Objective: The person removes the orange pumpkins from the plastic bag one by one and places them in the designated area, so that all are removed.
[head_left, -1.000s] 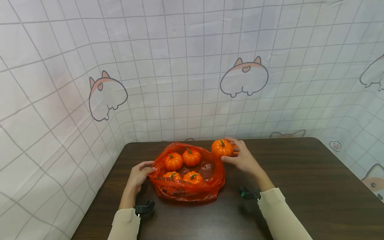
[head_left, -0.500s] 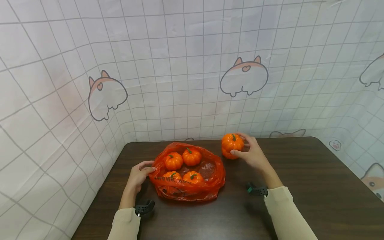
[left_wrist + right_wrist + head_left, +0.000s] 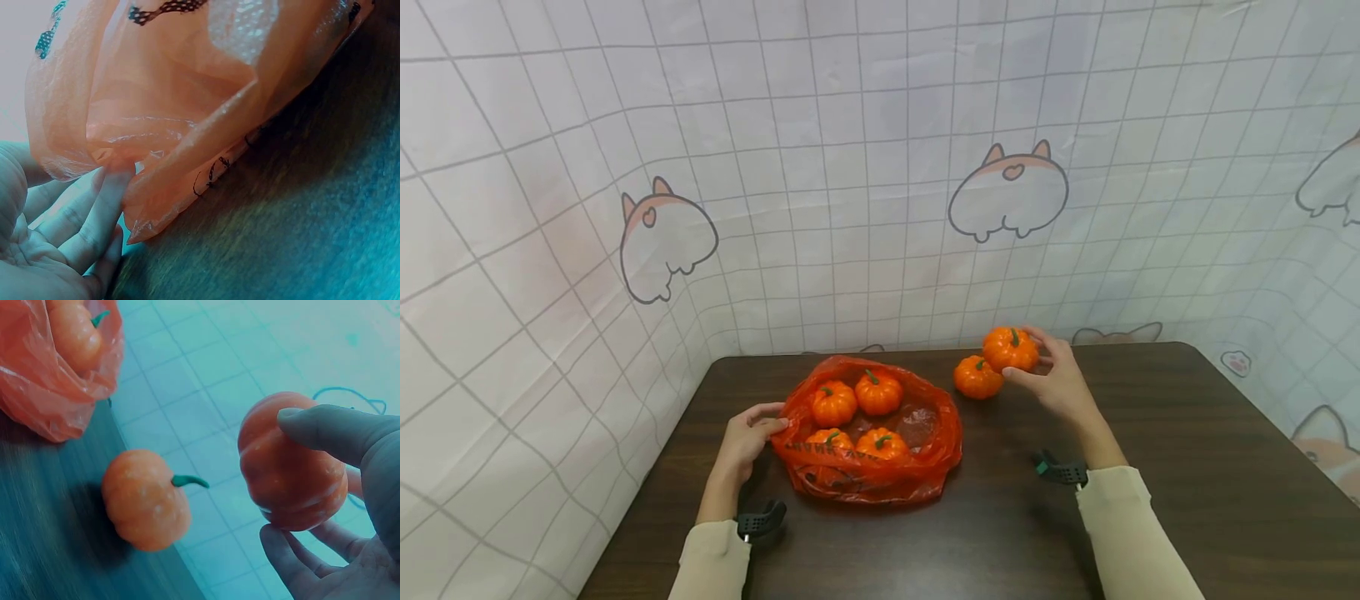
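Observation:
My right hand holds a small orange pumpkin with a green stem, thumb on one side and fingers on the other. Just left of it, a second small pumpkin sits on the table; the right wrist view shows the two apart. My left hand pinches the left rim of a red plastic bag, whose mouth gapes upward. Inside it lie several more pumpkins, the front ones partly hidden by the bag's wall. The left wrist view shows fingertips at the plastic edge.
The dark wood table ends at a back edge close behind the pumpkins. A white gridded cloth with cartoon animals hangs behind and along both sides. Black bands sit at both wrists.
My right hand has moved right with its pumpkin, away from the bag. The pumpkin standing on the table, earlier mostly hidden behind it, now shows. The left hand and bag stay put.

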### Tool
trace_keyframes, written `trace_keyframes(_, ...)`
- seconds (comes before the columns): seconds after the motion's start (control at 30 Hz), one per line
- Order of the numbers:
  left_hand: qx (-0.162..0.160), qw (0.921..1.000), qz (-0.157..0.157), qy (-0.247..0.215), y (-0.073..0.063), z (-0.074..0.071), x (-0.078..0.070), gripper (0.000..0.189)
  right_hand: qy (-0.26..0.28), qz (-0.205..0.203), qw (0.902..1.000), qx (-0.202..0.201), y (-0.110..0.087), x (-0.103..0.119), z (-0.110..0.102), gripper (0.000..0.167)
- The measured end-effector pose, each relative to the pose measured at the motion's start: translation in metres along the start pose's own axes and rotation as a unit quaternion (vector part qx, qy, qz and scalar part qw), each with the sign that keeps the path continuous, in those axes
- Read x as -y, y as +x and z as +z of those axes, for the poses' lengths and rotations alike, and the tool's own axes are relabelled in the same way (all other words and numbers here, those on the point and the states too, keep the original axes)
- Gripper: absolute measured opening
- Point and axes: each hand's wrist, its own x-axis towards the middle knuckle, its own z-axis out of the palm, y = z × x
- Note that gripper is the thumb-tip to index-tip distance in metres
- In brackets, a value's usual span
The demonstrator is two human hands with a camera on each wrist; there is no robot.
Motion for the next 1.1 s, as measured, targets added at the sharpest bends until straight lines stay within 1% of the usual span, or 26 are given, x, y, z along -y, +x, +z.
trace_keyframes(0.2,0.002,1.0,0.003,-0.001,0.0,-0.001,0.0,0.038,0.002,0.007,0.9999,-0.012,0.001,-0.007,-0.004,0.083)
trace_keyframes(0.4,-0.005,1.0,-0.006,0.005,-0.003,-0.004,0.002,0.038,0.005,0.015,0.9997,-0.017,0.002,-0.016,-0.004,0.085)
trace_keyframes(0.53,0.003,1.0,-0.001,0.002,-0.003,-0.002,0.002,0.039,0.005,0.021,0.9995,-0.022,0.003,-0.023,-0.005,0.085)
trace_keyframes(0.7,0.004,1.0,0.001,-0.001,-0.001,0.0,0.001,0.038,-0.001,0.036,0.9991,-0.023,0.004,-0.032,-0.007,0.085)
trace_keyframes(0.83,-0.002,1.0,-0.002,0.004,0.001,-0.001,-0.001,0.038,-0.002,0.052,0.9984,-0.024,0.005,-0.039,-0.006,0.086)
trace_keyframes(0.97,-0.001,1.0,-0.008,0.004,-0.001,-0.001,-0.001,0.037,-0.002,0.067,0.9974,-0.026,0.006,-0.046,-0.005,0.086)
trace_keyframes(1.1,0.001,1.0,-0.005,0.003,-0.001,0.0,0.0,0.037,-0.001,0.07,0.9972,-0.029,0.008,-0.053,-0.004,0.086)
